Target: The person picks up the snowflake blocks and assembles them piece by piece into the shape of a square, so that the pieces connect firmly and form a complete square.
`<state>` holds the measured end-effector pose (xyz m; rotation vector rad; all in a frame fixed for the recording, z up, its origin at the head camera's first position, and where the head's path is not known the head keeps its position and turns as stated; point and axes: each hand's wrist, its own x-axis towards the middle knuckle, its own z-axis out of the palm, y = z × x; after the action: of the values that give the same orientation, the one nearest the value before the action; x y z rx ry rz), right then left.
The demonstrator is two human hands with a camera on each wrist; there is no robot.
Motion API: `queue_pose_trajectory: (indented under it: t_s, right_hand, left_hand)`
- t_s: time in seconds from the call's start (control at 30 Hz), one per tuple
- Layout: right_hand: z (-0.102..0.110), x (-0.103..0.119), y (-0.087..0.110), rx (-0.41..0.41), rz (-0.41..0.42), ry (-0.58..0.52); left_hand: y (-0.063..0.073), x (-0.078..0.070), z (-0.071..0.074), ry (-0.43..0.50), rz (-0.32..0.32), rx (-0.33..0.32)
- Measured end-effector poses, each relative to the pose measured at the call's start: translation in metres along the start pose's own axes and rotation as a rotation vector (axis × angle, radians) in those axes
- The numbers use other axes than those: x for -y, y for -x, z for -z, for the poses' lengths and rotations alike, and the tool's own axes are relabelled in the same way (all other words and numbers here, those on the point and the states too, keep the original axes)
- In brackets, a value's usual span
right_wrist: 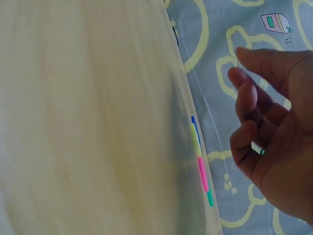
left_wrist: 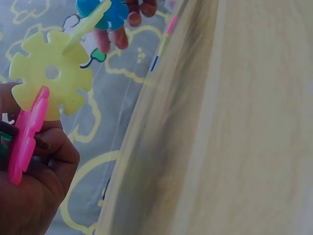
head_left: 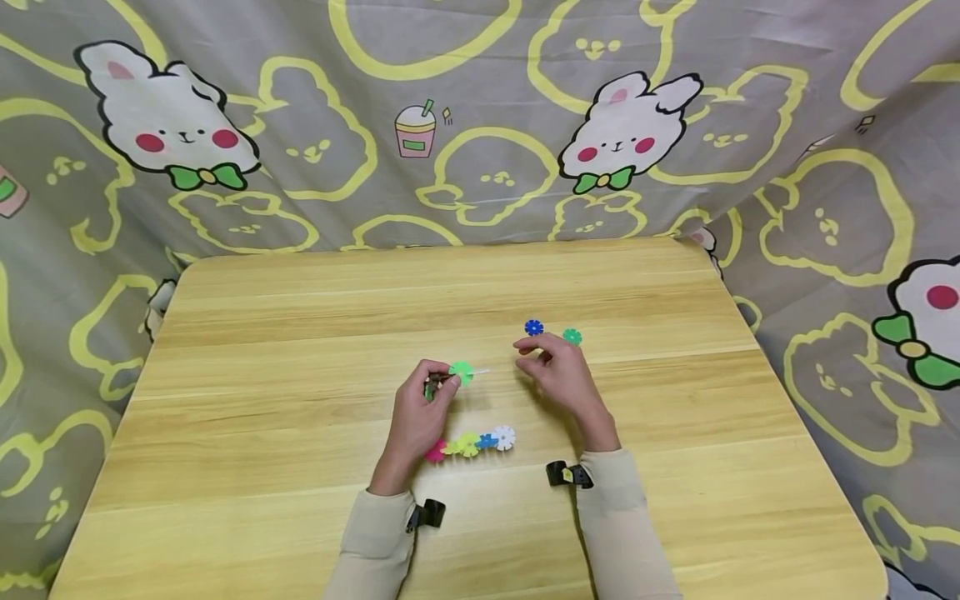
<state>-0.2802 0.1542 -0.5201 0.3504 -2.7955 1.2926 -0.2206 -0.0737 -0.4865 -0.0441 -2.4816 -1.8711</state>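
- A person's left hand (head_left: 420,404) pinches a light-green disc (head_left: 462,373) between thumb and fingers over a wooden table (head_left: 247,467), just left of its centre; a thin white piece (head_left: 482,372) juts from the disc toward three o'clock
- Dark pieces (head_left: 432,385) show within the same grip, partly hidden by the fingers
- At four o'clock from that hand, a row of linked discs (head_left: 470,445) runs by the wrist — pink, two yellow, blue and white, left to right; in the left wrist view its pink end overlaps the hand, and whether it joins the gripped pieces cannot be told
- Across at three o'clock, the right hand (head_left: 564,379) hangs loosely curled, thumb and forefinger a little apart, with no piece seen between them
- Loose discs lie on the table beyond: a dark-blue disc (head_left: 534,327) at eleven o'clock from the right hand and a green disc (head_left: 572,336) at twelve, with a yellow disc (right_wrist: 195,138) and a pink disc (right_wrist: 203,175) between them, seen edge-on in the right wrist view
- Beige sleeves (head_left: 618,517) reach in from six o'clock, a black wrist device (head_left: 427,514) at each cuff — behind, a grey curtain (head_left: 300,92) printed with rabbits and yellow outlines
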Motion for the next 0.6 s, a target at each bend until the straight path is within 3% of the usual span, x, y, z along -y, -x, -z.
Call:
queue_pose_trajectory:
  t_s: [0.27, 0.43, 0.6]
  right_hand:
    - [0.008, -0.005, 0.002, -0.026, -0.197, -0.008]
    - [0.013, -0.010, 0.002, -0.059, -0.268, 0.007]
    - [0.016, -0.015, 0.000, -0.075, -0.293, 0.045]
  left_hand:
    - [0.000, 0.000, 0.000, 0.000, -0.002, 0.012]
    - [0.000, -0.001, 0.000, -0.014, -0.004, 0.019]
    - [-0.005, 0.022, -0.005, -0.023, 0.002, 0.011]
